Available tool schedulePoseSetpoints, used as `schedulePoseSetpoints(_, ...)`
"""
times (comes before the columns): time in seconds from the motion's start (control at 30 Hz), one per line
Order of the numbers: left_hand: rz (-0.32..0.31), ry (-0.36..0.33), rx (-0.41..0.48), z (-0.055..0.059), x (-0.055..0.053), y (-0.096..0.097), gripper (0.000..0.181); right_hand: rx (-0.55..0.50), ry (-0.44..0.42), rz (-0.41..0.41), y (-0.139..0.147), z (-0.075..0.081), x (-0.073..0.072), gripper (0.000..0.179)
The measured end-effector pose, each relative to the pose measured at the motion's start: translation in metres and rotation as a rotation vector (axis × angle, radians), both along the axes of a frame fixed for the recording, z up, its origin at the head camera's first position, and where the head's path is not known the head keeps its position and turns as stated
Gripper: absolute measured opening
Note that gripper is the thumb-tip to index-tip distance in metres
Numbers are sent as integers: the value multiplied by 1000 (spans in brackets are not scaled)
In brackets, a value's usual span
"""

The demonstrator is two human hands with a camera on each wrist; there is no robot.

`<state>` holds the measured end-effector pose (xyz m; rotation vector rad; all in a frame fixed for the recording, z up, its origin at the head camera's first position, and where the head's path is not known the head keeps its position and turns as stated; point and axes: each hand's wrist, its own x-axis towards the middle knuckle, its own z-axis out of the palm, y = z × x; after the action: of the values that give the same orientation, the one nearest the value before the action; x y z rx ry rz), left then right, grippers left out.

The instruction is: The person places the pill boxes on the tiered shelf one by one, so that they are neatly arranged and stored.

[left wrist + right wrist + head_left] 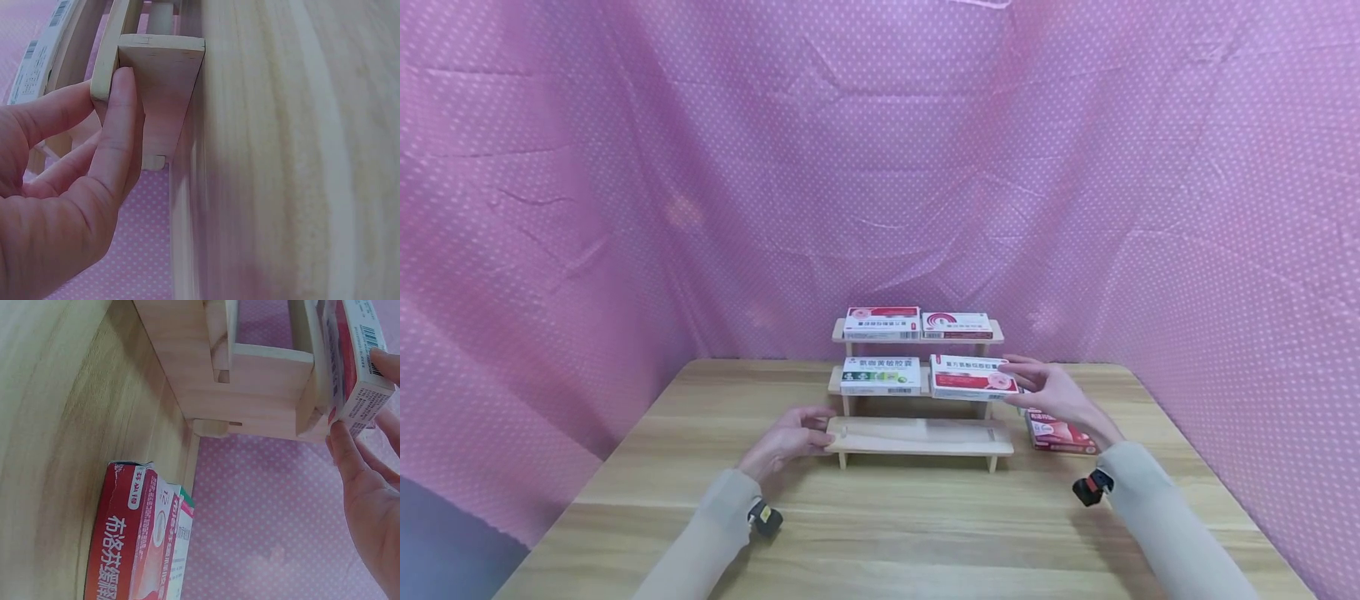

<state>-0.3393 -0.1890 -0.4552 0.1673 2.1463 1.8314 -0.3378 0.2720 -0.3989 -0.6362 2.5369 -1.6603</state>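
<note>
A three-tier wooden display stand (pixel 917 435) stands on the table. My left hand (pixel 788 437) pinches the left end of its lowest shelf between thumb and fingers, also seen from the side in the left wrist view. At the right end of the middle shelf, my right hand (pixel 1056 393) grips a red and white medicine box (pixel 973 379) by its right edge. In the right wrist view the barcode side of that box (pixel 369 387) lies between thumb and fingers. Left of it on the same shelf lies a white and green medicine box (pixel 880 377).
Two more red and white boxes, a left one (pixel 882 323) and a right one (pixel 957 325), lie on the top shelf. Right of the stand, a red medicine box (pixel 1060 433) rests on the table (pixel 880 533), with another box partly hidden behind it. Pink dotted cloth (pixel 910 167) hangs around.
</note>
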Motion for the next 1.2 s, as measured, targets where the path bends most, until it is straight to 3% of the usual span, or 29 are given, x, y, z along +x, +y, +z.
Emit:
schedulePoseSetpoints(0.13,4,5,6,-2,0,0,60,27,16,24,-3,0,-6,67)
schedulePoseSetpoints(0.47,-3,9,-3,-1,0,0,59,-34,-36,56,-10,-2,-18,69)
schedulePoseSetpoints(0.83,-71,44,-1,0,1,-3,63,48,-20,21,-14,-1,-23,66)
schedulePoseSetpoints(1.2,-7,11,-8,0,1,0,61,79,-30,12,-15,-1,-25,63)
